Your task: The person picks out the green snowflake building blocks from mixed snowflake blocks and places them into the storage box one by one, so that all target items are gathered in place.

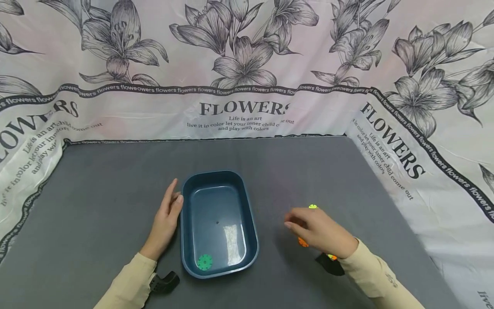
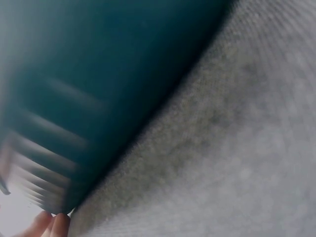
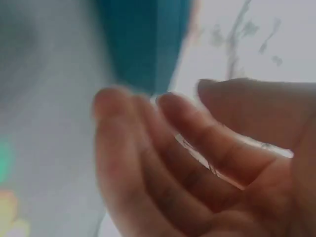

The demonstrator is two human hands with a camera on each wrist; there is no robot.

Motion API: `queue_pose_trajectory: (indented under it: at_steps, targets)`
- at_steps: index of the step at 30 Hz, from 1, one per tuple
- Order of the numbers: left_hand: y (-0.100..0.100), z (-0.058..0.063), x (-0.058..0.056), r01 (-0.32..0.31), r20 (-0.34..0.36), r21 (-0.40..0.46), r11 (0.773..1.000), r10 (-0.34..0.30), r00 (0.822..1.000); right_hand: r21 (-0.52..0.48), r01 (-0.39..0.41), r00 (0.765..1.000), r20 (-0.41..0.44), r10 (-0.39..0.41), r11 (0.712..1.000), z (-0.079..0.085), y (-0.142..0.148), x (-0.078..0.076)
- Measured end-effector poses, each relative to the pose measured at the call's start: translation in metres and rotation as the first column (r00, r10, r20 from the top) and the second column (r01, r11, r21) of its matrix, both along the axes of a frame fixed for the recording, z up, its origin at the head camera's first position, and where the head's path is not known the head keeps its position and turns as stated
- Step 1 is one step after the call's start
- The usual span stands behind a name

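A dark blue plastic tray (image 1: 216, 206) lies on the grey table, and a green notched disc (image 1: 205, 262) rests inside its near left corner. At the tray's left side, my left hand (image 1: 164, 223) touches the rim with its fingers extended; its fingertips (image 2: 60, 224) show against the wall in the left wrist view. My right hand (image 1: 320, 229) hovers right of the tray, fingers loosely bent and nothing between them, as the right wrist view shows. Around and partly behind it lie a yellow-green disc (image 1: 313, 206) and an orange disc (image 1: 303, 242).
More orange and yellow pieces (image 1: 332, 257) peek out by the right wrist, partly hidden by the black wrist camera (image 1: 329, 265). Another black device (image 1: 164, 283) sits at the left wrist. Flower-printed cloth (image 1: 243, 113) borders the grey table (image 1: 115, 184) at the back and sides.
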State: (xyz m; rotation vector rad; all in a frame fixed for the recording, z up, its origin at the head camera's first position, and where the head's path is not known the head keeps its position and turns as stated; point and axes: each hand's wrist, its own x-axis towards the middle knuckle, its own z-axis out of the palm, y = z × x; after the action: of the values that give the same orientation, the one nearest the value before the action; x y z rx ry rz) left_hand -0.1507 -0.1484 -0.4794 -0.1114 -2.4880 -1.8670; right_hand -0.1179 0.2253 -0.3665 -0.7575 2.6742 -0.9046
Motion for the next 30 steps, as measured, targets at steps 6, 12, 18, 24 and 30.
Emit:
queue_pose_trajectory:
  at_steps: [6, 12, 18, 24, 30]
  targets:
    - [-0.002, -0.002, 0.0, -0.001, -0.029, -0.008, 1.0, 0.001, 1.0, 0.206, 0.181, 0.983, -0.02, -0.181, 0.962, -0.025, 0.072, 0.016]
    - [0.001, 0.0, -0.001, -0.011, -0.037, -0.019, 1.0, 0.01, 0.999, 0.189, 0.231, 0.972, 0.008, -0.237, 0.954, -0.038, 0.098, 0.022]
    - [0.002, -0.002, -0.001, -0.01, -0.018, -0.036, 0.999, 0.009, 1.0, 0.213, 0.26, 0.966, -0.046, -0.256, 0.942, -0.046, 0.091, 0.013]
    - [0.002, -0.002, -0.004, 0.001, -0.036, -0.027, 1.0, -0.002, 0.999, 0.233, 0.291, 0.957, -0.082, -0.28, 0.928, -0.053, 0.084, 0.006]
    - [0.002, -0.001, -0.002, -0.012, -0.023, -0.036, 0.999, 0.011, 1.0, 0.265, 0.313, 0.949, -0.132, -0.287, 0.912, -0.055, 0.081, 0.007]
